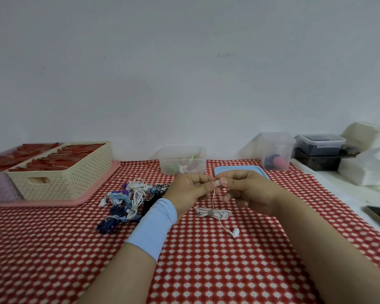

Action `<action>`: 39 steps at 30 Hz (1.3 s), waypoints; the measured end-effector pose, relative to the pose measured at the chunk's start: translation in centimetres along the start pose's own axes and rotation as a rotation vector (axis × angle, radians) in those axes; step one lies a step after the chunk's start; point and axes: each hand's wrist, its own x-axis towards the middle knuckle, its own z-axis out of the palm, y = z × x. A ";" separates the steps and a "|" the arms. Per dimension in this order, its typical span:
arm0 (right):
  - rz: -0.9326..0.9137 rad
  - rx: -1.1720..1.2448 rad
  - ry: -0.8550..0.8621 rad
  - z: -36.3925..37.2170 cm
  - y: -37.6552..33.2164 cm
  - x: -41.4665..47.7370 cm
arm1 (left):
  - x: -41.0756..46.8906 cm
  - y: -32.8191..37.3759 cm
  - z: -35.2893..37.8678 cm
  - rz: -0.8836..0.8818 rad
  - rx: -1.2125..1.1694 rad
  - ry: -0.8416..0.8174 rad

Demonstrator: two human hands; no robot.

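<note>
One earbud (217, 183) of a white earphone set (211, 213) is being pinched between the curled fingertips of the left hand (192, 187) and the right hand (246, 189), which are being held together above the red checked cloth (206, 270). The thin cord is being let hang down to the tied coil, seen on the cloth at 6 o'clock from the hands. The second earbud (235, 232) is seen at 5 o'clock from the coil. A pile of other earphones (130, 200) is seen at 9 o'clock from the left hand.
</note>
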 end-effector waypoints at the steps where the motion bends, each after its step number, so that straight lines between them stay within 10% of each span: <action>1: 0.012 -0.013 0.006 0.0 0.1 0.0 | 0.0 0.0 -0.1 0.012 0.042 0.004; 14: -0.050 -0.314 0.108 -0.8 -0.6 -0.5 | -0.6 2.0 0.0 0.060 0.453 0.021; 23: 0.058 -0.984 0.075 -1.6 0.0 -0.1 | -1.1 2.6 0.0 -0.113 0.969 -0.338; 33: -0.055 -0.876 0.199 -0.8 -0.1 0.1 | -1.0 2.7 -1.2 0.067 0.933 -0.033; 39: -0.050 -0.648 -0.006 0.6 -0.1 0.1 | -0.9 3.1 -1.6 0.190 0.876 0.028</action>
